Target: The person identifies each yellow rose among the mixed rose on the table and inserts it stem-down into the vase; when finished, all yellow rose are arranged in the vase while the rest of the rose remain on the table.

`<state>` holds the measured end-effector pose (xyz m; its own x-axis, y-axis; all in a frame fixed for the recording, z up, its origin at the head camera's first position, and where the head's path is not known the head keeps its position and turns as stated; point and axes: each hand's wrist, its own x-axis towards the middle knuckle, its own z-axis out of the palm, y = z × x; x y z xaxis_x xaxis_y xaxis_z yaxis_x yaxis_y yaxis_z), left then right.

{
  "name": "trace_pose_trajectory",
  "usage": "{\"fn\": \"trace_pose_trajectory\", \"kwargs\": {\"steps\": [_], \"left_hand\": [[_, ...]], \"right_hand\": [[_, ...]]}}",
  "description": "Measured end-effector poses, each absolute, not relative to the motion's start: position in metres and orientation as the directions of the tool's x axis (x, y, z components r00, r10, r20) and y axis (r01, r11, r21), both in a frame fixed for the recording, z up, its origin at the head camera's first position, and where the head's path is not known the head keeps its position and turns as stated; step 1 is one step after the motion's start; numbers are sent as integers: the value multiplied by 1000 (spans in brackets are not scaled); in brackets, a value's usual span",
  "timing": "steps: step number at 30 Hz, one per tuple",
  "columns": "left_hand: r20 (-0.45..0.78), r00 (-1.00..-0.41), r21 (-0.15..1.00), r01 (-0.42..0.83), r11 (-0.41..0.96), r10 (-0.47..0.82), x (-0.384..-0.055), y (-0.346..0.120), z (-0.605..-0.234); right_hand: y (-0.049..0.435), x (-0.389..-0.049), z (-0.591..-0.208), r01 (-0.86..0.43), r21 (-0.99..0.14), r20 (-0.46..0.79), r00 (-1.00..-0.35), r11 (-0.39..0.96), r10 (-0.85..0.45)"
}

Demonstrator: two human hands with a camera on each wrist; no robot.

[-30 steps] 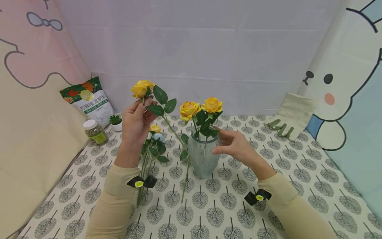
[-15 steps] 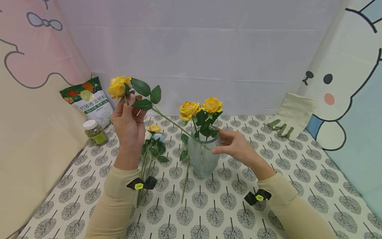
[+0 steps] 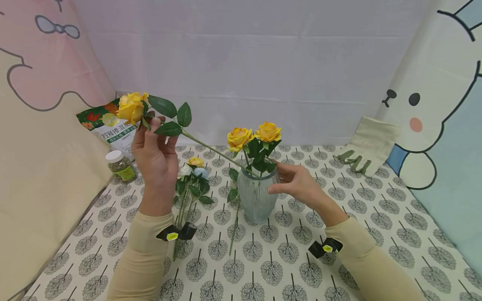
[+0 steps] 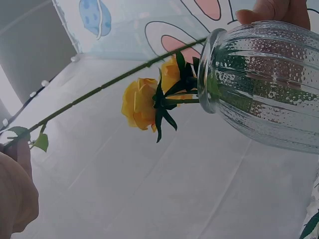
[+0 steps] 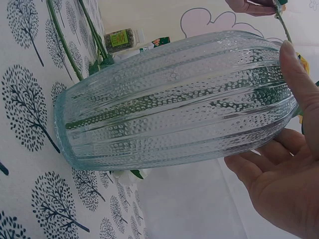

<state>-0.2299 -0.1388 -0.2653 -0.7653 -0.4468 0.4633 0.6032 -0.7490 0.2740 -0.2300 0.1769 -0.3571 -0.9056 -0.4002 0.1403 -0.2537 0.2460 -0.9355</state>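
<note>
My left hand [image 3: 156,161], raised at the left, pinches a yellow rose [image 3: 132,108] just below its bloom. The rose's green stem slants down to the right, its lower end overlapping the mouth of a ribbed glass vase [image 3: 257,202]. Two yellow roses [image 3: 239,139] stand upright in that vase. At the vase's right side my right hand [image 3: 301,186] grips near the rim; in the right wrist view its thumb and fingers curl around the glass [image 5: 169,104]. In the left wrist view the slanting stem [image 4: 102,87] reaches up to the vase rim.
Left of the vase lie flowers with yellow, white and blue blooms [image 3: 196,172]. A leafy stem [image 3: 234,230] lies beside the vase. Behind the left hand stand a jar [image 3: 121,167] and a fertilizer bag [image 3: 116,131]. Gloves [image 3: 370,146] lie at the back right.
My left hand has moved left with the yellow rose, tilting its stem flatter, and the stem's lower end has come to the vase mouth. The right hand and vase have stayed put.
</note>
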Motion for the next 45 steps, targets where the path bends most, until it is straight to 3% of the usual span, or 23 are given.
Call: {"fn": "trace_pose_trajectory", "kwargs": {"steps": [6, 15, 25, 32, 45], "left_hand": [[497, -725, 275, 653, -706, -477, -230, -136, -266], [673, -559, 212, 773, -597, -484, -231, -127, -270], [737, -505, 227, 811, -539, -450, -232, -116, -275], [757, -522, 318, 820, -475, -393, -235, -108, -283], [696, -673, 587, 734, -340, -251, -235, -88, -301]], "right_hand": [[178, -230, -357, -254, -931, 137, -908, 262, -395], [178, -228, -356, -255, -931, 139, -909, 260, -393], [179, -228, -357, -254, -932, 139, -910, 259, -392], [179, -229, -357, -255, -931, 139, -909, 260, -394], [178, -228, -355, -255, -929, 133, -906, 268, -402]]}}
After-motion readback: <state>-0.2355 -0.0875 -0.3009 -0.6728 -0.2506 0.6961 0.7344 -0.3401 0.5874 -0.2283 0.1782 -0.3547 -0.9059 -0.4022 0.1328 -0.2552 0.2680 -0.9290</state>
